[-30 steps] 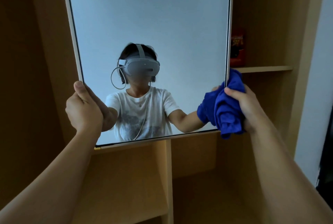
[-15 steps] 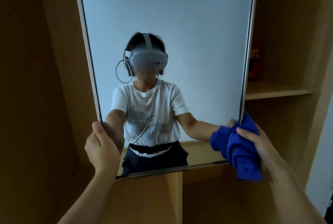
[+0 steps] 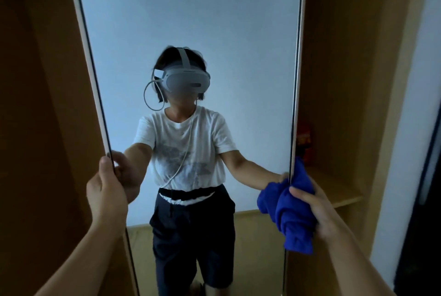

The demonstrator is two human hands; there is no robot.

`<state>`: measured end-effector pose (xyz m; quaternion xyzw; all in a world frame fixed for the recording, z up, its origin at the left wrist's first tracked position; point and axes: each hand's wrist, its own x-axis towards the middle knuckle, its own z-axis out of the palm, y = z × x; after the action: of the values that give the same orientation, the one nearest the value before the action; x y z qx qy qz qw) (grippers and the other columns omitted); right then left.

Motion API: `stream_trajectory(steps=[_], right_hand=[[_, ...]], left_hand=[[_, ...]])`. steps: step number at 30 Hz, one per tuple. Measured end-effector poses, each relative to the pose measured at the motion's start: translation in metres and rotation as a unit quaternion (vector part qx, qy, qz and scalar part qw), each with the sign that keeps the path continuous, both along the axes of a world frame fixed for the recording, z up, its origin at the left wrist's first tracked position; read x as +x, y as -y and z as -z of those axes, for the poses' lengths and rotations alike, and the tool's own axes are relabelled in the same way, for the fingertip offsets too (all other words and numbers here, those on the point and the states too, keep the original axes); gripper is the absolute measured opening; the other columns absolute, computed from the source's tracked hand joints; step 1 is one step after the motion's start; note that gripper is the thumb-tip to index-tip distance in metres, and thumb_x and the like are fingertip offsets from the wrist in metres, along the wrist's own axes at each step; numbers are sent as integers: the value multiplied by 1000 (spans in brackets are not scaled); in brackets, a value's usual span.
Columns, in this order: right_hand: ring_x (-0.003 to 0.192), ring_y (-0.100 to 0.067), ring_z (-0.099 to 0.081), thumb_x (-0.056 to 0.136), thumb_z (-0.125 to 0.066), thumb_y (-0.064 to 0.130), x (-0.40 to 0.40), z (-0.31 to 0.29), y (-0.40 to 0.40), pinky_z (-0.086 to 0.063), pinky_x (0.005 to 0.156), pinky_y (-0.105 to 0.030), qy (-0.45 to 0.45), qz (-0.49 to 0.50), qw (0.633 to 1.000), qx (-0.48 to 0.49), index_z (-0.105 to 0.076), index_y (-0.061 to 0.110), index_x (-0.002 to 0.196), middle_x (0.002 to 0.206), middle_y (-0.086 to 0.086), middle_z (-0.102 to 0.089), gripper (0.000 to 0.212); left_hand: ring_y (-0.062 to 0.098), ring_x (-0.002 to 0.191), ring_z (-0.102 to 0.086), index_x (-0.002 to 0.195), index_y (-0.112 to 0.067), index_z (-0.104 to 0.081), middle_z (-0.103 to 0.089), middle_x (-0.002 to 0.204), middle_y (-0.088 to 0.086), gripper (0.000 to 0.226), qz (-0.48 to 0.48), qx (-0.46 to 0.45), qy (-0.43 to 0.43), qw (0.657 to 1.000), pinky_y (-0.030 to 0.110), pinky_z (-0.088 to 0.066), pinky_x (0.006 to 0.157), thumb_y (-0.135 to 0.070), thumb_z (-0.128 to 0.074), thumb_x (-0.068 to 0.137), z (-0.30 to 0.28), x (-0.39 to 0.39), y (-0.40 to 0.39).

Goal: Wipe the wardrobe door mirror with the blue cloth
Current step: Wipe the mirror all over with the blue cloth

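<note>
The tall wardrobe door mirror (image 3: 191,9) fills the middle of the head view and reflects a person wearing a headset. My left hand (image 3: 106,190) grips the mirror's left edge, thumb on the front. My right hand (image 3: 319,210) holds a bunched blue cloth (image 3: 293,214) against the mirror's right edge, and the cloth wraps around that edge. Part of the cloth hangs below my fingers.
Wooden wardrobe panels stand on both sides of the mirror. A wooden shelf (image 3: 334,188) sits behind the right edge, with a red item (image 3: 304,138) on it. A white wall (image 3: 410,105) runs along the far right.
The mirror's lower end has dropped out of view and the mirror now extends past the bottom of the frame. Both hands keep their hold on the left and right edges.
</note>
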<state>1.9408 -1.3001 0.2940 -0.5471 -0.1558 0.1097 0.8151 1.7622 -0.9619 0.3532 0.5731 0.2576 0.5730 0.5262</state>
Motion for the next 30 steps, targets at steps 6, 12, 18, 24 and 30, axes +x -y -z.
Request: stream_trajectory(steps=[6,12,18,24,30], right_hand=[[99,-33,-68,70,-75,15,1,-112,-4,-56,77,-43,44,-9,999,-2,-63,24,120,112,-11,-69,52],[106,-36,-62,72,-73,12,0,-187,-10,-49,95,-54,66,15,998,3,-58,18,126,117,-14,-66,57],[104,-34,-65,77,-74,11,4,-253,-13,-48,96,-53,99,33,994,8,-61,17,120,113,-13,-68,46],[95,-33,-68,77,-76,12,6,-323,-19,-55,85,-46,122,76,989,22,-64,16,109,105,-14,-70,34],[89,-31,-68,73,-79,16,9,-385,-23,-56,76,-39,124,102,987,23,-63,17,110,102,-10,-70,40]], left_hand=[[24,85,-62,70,-28,-60,-63,81,-1,53,34,-5,13,999,42,-50,76,-73,-33,74,-97,-1,6],[25,73,-62,70,-23,-61,-64,76,6,52,13,-21,6,1000,35,-47,65,-63,-34,89,-109,-4,14],[17,72,-59,74,-27,-59,-62,75,0,46,22,19,-13,999,32,-43,59,-61,-33,91,-140,-10,11],[12,75,-57,74,-27,-58,-59,79,-6,45,42,9,40,998,34,-45,67,-62,-35,90,-224,-5,10],[17,65,-53,71,-13,-52,-56,69,4,54,12,74,54,996,32,-41,60,-60,-34,91,-259,5,0]])
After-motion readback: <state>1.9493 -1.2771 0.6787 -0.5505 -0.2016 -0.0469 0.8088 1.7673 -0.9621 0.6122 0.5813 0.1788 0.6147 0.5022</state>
